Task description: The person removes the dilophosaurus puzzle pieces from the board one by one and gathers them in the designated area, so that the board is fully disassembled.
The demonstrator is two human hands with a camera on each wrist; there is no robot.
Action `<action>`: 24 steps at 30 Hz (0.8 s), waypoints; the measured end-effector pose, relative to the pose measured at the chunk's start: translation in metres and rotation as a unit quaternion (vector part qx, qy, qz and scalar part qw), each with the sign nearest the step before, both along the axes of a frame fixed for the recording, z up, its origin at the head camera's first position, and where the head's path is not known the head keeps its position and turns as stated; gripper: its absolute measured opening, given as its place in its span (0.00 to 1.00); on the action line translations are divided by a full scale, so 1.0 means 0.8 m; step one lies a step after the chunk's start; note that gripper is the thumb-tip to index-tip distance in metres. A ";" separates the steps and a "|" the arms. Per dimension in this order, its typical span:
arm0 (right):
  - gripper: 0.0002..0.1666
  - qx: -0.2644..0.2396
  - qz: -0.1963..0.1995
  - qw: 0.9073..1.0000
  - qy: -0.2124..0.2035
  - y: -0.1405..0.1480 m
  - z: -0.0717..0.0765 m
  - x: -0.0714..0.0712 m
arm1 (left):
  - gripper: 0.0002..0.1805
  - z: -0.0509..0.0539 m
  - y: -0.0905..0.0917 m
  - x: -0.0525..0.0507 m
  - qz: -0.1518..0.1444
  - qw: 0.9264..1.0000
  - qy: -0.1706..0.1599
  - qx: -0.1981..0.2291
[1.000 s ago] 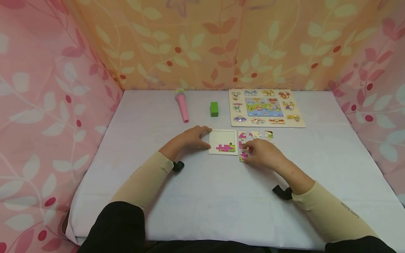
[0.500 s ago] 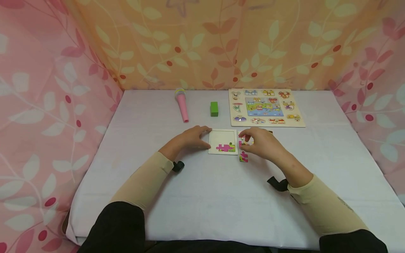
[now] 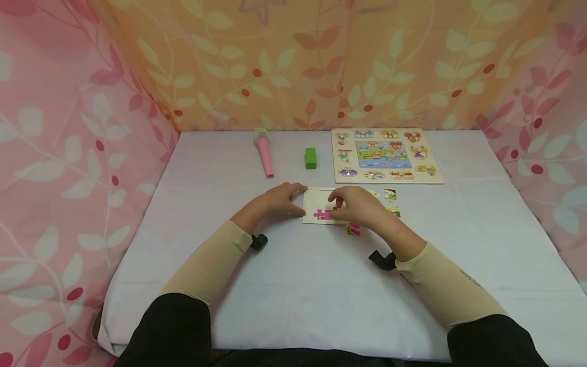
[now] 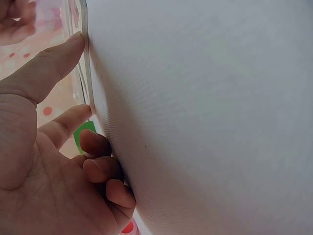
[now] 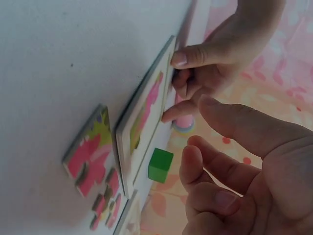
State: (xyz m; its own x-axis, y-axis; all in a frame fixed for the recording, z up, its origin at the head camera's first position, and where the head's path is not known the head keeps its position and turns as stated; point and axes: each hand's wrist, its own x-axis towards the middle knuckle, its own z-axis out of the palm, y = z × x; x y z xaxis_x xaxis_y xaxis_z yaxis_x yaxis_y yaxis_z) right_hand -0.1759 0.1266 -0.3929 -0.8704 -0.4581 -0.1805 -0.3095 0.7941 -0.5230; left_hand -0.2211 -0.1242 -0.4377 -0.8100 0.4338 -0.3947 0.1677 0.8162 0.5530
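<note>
My left hand point(image 3: 278, 199) rests its thumb and index fingertip against the left edge of a small square puzzle tray point(image 3: 315, 196). In the left wrist view, those two fingers lie spread along the tray edge point(image 4: 88, 73), the others curled below. Joined pink and green puzzle pieces point(image 3: 322, 214) lie at the tray's bottom. Above the tray's right side hovers my right hand point(image 3: 364, 208), thumb and index apart; the right wrist view shows nothing between them. A loose pink and green puzzle piece point(image 5: 88, 156) lies beside the tray. My right hand hides some other pieces.
More loose puzzle pieces point(image 3: 390, 194) lie right of the tray. Behind stand a pink toy microphone point(image 3: 264, 155), a green block point(image 3: 310, 158) and a large wooden picture puzzle board point(image 3: 341, 178). Patterned cloth walls enclose the white-covered table point(image 3: 293, 285).
My right hand has moved left, from the loose pieces to above the tray's right side. The left hand stays at the tray edge, and the joined pieces have not visibly shifted.
</note>
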 end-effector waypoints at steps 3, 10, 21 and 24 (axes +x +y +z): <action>0.21 0.009 0.000 1.000 -0.016 -0.005 -0.009 -0.003 | 0.44 0.001 0.000 0.000 -0.003 1.000 0.001 0.001; 0.19 0.031 0.002 0.999 -0.038 -0.014 -0.022 -0.008 | 0.44 0.004 0.001 0.003 -0.004 1.000 -0.001 0.001; 0.16 0.025 -0.006 0.999 -0.039 -0.019 -0.028 -0.007 | 0.44 0.004 -0.001 0.001 -0.012 1.000 0.008 0.004; 0.16 0.031 -0.007 0.999 -0.030 -0.020 -0.028 -0.006 | 0.44 0.004 -0.001 0.002 -0.011 1.000 0.008 0.005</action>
State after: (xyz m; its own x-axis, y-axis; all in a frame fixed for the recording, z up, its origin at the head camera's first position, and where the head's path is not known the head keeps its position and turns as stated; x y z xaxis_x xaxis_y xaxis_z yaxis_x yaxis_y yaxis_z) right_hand -0.1803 0.1104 -0.4150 -0.8635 -0.4328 -0.2591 -0.2683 0.8290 -0.4906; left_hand -0.2198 -0.1252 -0.4344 -0.8064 0.4561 -0.3765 0.1955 0.8064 0.5581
